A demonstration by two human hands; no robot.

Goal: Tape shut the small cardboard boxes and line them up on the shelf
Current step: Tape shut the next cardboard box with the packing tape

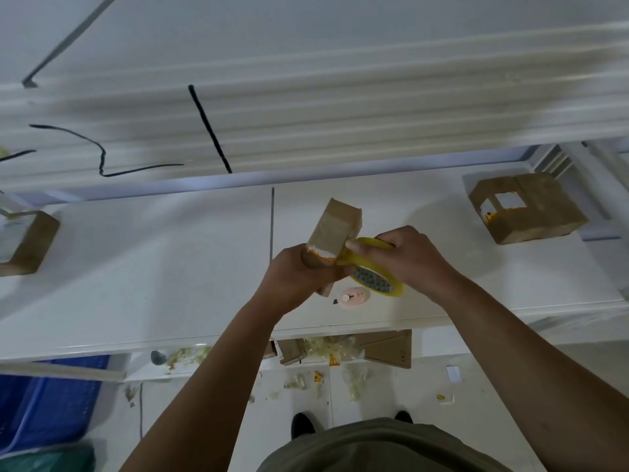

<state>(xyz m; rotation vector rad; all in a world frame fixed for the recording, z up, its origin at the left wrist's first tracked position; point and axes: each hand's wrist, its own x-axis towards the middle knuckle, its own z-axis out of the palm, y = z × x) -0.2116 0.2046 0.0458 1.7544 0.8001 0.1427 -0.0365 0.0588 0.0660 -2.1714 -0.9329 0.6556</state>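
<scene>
**One head camera, looking steeply down**

A single wide-angle view from the person's head faces forward and down, close over both forearms and the white surface [170,267]. The floor [374,386] shows below; the blurred far edge is perhaps a wall.

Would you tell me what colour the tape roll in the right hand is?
Yellow, translucent, seen in the head view: the tape roll held by the right hand.

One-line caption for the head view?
Left hand holds box while right hand wraps tape above shelf.
</scene>
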